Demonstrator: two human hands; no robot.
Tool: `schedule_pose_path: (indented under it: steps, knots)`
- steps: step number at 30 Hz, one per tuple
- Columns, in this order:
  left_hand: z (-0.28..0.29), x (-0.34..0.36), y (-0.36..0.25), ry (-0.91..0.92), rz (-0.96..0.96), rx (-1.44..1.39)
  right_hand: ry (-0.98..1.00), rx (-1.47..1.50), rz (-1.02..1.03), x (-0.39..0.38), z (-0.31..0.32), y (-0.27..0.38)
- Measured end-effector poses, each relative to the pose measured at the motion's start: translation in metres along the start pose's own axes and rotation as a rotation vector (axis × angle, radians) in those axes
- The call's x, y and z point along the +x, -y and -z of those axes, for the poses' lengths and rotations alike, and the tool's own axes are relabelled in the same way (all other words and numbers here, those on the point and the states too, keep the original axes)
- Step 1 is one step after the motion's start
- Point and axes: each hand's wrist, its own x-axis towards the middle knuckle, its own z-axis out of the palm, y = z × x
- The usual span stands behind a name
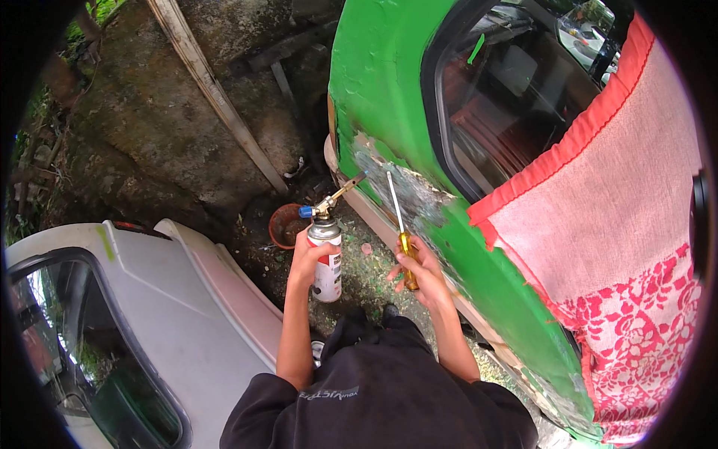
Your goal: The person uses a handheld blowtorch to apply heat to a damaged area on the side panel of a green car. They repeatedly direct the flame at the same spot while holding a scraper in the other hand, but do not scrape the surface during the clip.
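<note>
My left hand (pixel 301 260) is wrapped round the white and red gas can of a blowtorch (pixel 327 278), held upright. The torch's brass nozzle, with a blue knob at its back, points up and right toward the green car body (pixel 381 67). Its tip is at a scorched, stripped patch (pixel 422 196) of bare grey metal; no flame can be made out. My right hand (pixel 428 275) grips a screwdriver (pixel 395 202) by its yellow handle. The long shaft points away from me, its tip over the same patch; whether it touches the metal I cannot tell.
A pink and red patterned towel (pixel 598 187) hangs over the green car by its window (pixel 516 97). At left stands a grey car (pixel 179 292). Between them, a reddish-brown bucket (pixel 284 227) sits on debris-strewn ground. A wooden plank (pixel 217 97) slants at the far left.
</note>
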Motion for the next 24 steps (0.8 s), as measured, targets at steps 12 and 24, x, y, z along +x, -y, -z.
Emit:
schedule_pose_path:
  steps: [12,24]
  knots:
    - [-0.016,0.009,0.0,-0.005,-0.02,-0.027,-0.006,0.089,0.01,0.001,0.005,0.004]
    - [-0.009,0.007,-0.005,-0.006,0.004,-0.047,0.008,0.221,-0.02,0.011,0.002,0.002]
